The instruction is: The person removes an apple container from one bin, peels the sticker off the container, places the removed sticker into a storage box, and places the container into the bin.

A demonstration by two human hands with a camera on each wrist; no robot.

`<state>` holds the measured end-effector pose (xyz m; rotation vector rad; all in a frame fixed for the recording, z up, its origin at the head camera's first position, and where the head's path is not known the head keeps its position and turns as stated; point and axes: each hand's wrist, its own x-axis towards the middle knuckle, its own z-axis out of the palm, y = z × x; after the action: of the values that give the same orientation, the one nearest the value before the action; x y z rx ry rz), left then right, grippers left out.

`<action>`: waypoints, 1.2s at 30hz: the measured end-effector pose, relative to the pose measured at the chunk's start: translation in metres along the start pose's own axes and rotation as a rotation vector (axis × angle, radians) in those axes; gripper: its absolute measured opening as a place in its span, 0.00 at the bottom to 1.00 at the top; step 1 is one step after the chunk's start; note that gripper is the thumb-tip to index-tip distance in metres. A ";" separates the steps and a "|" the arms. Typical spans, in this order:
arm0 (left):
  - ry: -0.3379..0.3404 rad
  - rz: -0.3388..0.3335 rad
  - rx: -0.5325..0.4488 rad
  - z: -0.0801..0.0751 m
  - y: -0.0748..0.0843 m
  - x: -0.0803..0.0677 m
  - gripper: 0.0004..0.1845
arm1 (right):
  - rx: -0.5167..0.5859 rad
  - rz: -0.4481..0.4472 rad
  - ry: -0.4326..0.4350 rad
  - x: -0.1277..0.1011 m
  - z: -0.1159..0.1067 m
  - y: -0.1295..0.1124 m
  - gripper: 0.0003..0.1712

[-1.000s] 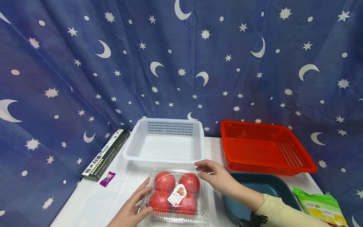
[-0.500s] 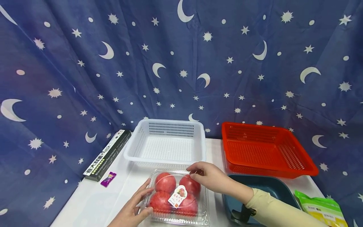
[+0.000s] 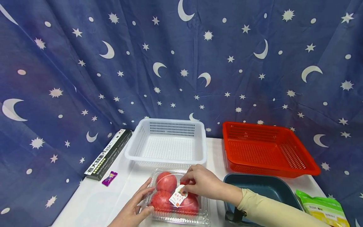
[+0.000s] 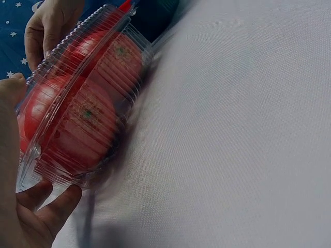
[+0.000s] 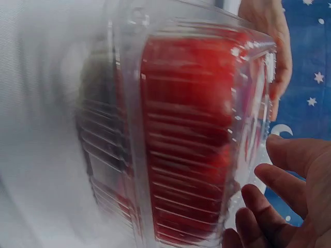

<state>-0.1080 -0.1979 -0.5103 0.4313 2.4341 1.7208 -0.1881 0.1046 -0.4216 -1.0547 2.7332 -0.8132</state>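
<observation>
A clear plastic clamshell box (image 3: 199, 209) holds several round red fruits (image 3: 166, 182), seen through its ribbed sides in both wrist views. A white label (image 3: 177, 198) is on its lid. My left hand (image 3: 133, 203) rests against the box's left side with fingers spread, thumb near the front left corner. In the left wrist view, two fingertips (image 4: 67, 199) touch the end of the box. My right hand (image 3: 202, 183) is over the lid's right half, thumb at the label's upper edge, hiding one fruit. The right wrist view shows its fingers (image 5: 253, 196) loosely bent and separated beside the lid.
Behind the box stands a white basket (image 3: 167, 161); a red basket (image 3: 269, 171) is at the back right. A dark blue tray (image 3: 263, 186) lies under my right forearm. Further out are a green-yellow packet (image 3: 323, 208), a purple wrapper (image 3: 109, 178) and a pasta box (image 3: 109, 154).
My right hand has moved left and toward me, from the box's right back corner to over the lid by the label. The left hand stays at the box's left side.
</observation>
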 end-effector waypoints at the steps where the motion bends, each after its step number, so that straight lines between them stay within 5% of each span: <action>1: -0.002 0.007 -0.003 0.000 0.000 0.000 0.28 | -0.016 -0.009 0.004 0.000 0.002 0.000 0.11; 7: -0.026 0.145 0.010 -0.002 -0.006 0.001 0.29 | -0.068 -0.021 0.019 0.001 0.007 -0.001 0.11; 12: -0.031 0.176 -0.003 -0.002 -0.008 0.001 0.29 | -0.071 -0.013 0.041 0.000 0.011 -0.001 0.09; 36: -0.016 0.063 0.007 0.001 -0.001 0.000 0.29 | -0.115 -0.007 0.107 0.004 0.016 -0.002 0.08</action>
<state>-0.1079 -0.1977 -0.5114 0.5255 2.4419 1.7263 -0.1858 0.0934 -0.4333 -1.0724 2.8989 -0.7422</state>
